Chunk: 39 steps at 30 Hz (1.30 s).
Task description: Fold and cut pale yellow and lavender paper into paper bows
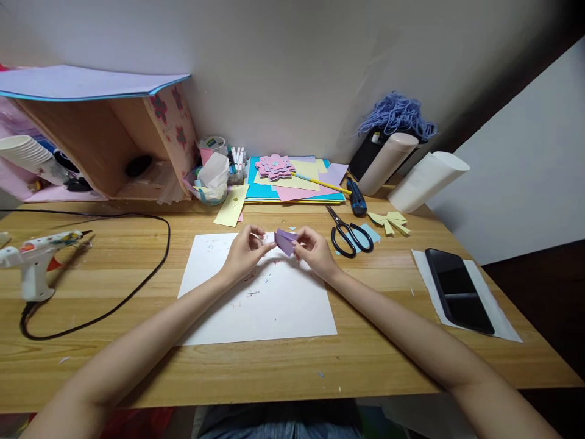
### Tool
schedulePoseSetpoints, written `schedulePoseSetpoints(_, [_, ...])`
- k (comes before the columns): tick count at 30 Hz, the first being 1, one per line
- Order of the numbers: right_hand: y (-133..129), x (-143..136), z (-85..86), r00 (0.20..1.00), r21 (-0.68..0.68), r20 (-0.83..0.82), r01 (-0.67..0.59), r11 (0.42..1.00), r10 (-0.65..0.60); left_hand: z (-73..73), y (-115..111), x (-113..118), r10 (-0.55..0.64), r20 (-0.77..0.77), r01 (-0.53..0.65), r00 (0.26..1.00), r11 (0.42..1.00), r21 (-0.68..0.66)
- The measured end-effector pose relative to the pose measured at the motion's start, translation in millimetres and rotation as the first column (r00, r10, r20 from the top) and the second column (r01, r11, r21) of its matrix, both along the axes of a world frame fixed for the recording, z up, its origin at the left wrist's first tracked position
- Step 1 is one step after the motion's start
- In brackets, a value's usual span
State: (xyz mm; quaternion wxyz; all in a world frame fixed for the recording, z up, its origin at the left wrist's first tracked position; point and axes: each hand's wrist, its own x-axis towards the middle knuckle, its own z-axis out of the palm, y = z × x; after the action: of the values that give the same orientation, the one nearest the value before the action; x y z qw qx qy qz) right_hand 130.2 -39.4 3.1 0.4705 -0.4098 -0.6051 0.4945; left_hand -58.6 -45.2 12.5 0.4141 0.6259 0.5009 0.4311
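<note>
Both my hands meet over a white sheet (256, 305) lying on the wooden desk (137, 366). A small folded purple paper piece (286, 240) is pinched between them. My left hand (247, 251) grips its left end with the fingertips. The right end is held by my right hand (314, 251). The paper hovers just above the white sheet's far edge. Tiny paper scraps dot the sheet below.
Black scissors (350, 235) and a yellow paper bow (390, 222) lie right of my hands. A dark phone (458, 289) rests on paper far right. A glue gun (34, 259) with a black cord (137, 274) sits left. Coloured paper stack (297, 180), cup, rolls and wooden box line the wall.
</note>
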Motion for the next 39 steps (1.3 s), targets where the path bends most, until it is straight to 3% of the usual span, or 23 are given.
schedulePoseSetpoints(1, [-2.3, -0.6, 0.4, 0.997, 0.064, 0.034, 0.067, 0.996, -0.069, 1.8, -3.9, 2.2, 0.048, -0.035, -0.047, 0.998, 0.999, 0.023])
schedulePoseSetpoints(3, [-7.1, -2.1, 1.4, 0.981, 0.188, 0.107, 0.137, 0.973, -0.159, 5.6, -11.8, 7.3, -0.016, -0.097, 0.02, 0.995, 0.999, 0.039])
schedulePoseSetpoints(6, [-12.8, -5.2, 2.2, 0.969, 0.322, 0.188, 0.091, 0.942, -0.158, 9.7, -19.8, 13.6, -0.159, -0.155, 0.168, 0.975, 0.985, 0.044])
schedulePoseSetpoints(8, [-14.4, -6.7, 1.7, 0.966, 0.362, 0.221, 0.045, 0.931, -0.133, 10.2, -20.7, 14.9, -0.181, -0.16, 0.189, 0.97, 0.981, 0.038])
schedulePoseSetpoints(17, [-9.3, -4.7, -0.7, 0.973, 0.329, 0.189, 0.066, 0.942, -0.134, -2.0, -9.3, 8.9, -0.146, 0.193, 0.175, 0.97, 0.973, -0.148])
schedulePoseSetpoints(20, [-7.3, -4.1, -2.6, 0.986, 0.263, 0.132, 0.06, 0.963, -0.097, -5.1, -6.6, 8.0, -0.104, 0.228, 0.136, 0.968, 0.982, -0.131])
schedulePoseSetpoints(24, [1.4, -2.2, -7.2, 0.993, 0.061, -0.056, 0.108, 0.992, -0.105, -6.2, -1.2, 4.2, -0.041, 0.261, 0.068, 0.964, 0.993, -0.096])
schedulePoseSetpoints(29, [13.9, 1.6, -8.9, 0.956, -0.174, -0.234, 0.14, 0.975, -0.179, -5.2, 5.8, 0.3, 0.054, 0.456, 0.022, 0.888, 0.987, -0.16])
schedulePoseSetpoints(35, [17.2, 5.6, -4.8, 0.895, -0.344, -0.416, 0.013, 0.939, -0.164, -0.8, 7.9, 0.5, 0.056, 0.642, 0.144, 0.764, 0.957, -0.254])
schedulePoseSetpoints(39, [18.1, 7.0, -3.9, 0.887, -0.399, -0.451, -0.098, 0.912, -0.102, 0.7, 8.1, -0.8, 0.047, 0.716, 0.21, 0.696, 0.941, -0.266])
